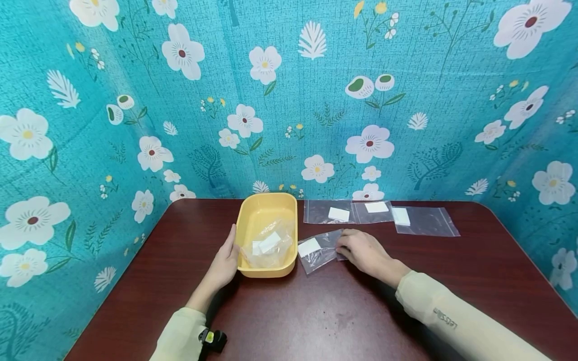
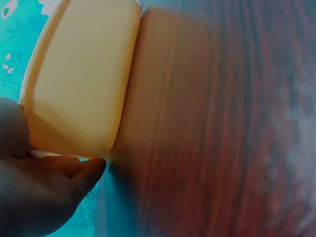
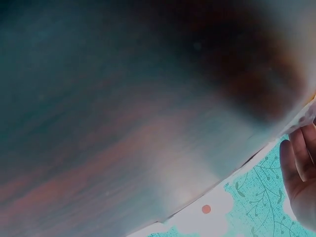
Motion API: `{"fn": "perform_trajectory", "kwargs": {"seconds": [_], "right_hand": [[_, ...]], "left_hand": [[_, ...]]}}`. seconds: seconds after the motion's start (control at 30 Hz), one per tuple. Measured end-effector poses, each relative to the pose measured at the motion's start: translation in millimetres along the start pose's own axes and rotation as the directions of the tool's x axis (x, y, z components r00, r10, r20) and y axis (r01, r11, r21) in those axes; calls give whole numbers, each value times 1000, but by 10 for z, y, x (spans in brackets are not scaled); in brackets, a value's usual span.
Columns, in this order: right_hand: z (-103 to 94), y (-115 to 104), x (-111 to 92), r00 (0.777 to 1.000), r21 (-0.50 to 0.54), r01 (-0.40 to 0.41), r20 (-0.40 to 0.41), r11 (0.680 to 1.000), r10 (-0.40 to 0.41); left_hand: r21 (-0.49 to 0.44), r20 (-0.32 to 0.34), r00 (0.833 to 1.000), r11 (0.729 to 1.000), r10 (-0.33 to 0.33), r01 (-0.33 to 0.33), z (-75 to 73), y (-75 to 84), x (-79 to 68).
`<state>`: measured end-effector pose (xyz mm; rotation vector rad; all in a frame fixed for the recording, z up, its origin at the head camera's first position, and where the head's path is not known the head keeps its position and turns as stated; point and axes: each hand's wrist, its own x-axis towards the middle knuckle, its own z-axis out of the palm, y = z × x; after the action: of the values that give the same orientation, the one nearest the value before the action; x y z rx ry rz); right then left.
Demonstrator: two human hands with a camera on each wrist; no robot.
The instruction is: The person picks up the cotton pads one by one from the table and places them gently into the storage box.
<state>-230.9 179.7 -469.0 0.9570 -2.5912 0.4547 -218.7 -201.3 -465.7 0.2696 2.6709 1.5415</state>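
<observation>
My left hand [image 1: 224,259] grips the left side of a yellow plastic basin [image 1: 267,273], thumb at its rim in the left wrist view. Inside the basin lie crumpled clear plastic bags [image 1: 275,245] with white labels. To its right my right hand [image 1: 363,250] pinches the right part of a clear zip bag [image 1: 318,255], fingers bent down at the table; the hand covers that end. This bag has a white label and lies close against the basin. In the right wrist view the right hand [image 3: 303,173] shows at the right edge, fingers on a piece of clear plastic.
Toward the back of the dark red table [image 1: 298,316] lie more clear zip bags with white labels: one at left [image 1: 316,213], one in the middle [image 1: 377,216] and one at right [image 1: 426,225]. A blue flowered cloth [image 1: 289,100] hangs behind.
</observation>
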Motion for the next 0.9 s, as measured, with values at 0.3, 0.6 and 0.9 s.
{"fn": "perform_trajectory", "kwargs": {"seconds": [0.3, 0.6, 0.9], "right_hand": [[-116, 3, -36, 1000, -9, 6, -22, 1000, -6], [-249, 16, -80, 996, -15, 6, -93, 1000, -8], [-391, 71, -89, 989, 0, 15, -148, 1000, -14]], "left_hand": [[7, -8, 1000, 1000, -3, 3, -4, 9, -11], [8, -3, 1000, 1000, -2, 2, -6, -17, -9], [-2, -1, 1000, 1000, -1, 1, -8, 6, -12]]}}
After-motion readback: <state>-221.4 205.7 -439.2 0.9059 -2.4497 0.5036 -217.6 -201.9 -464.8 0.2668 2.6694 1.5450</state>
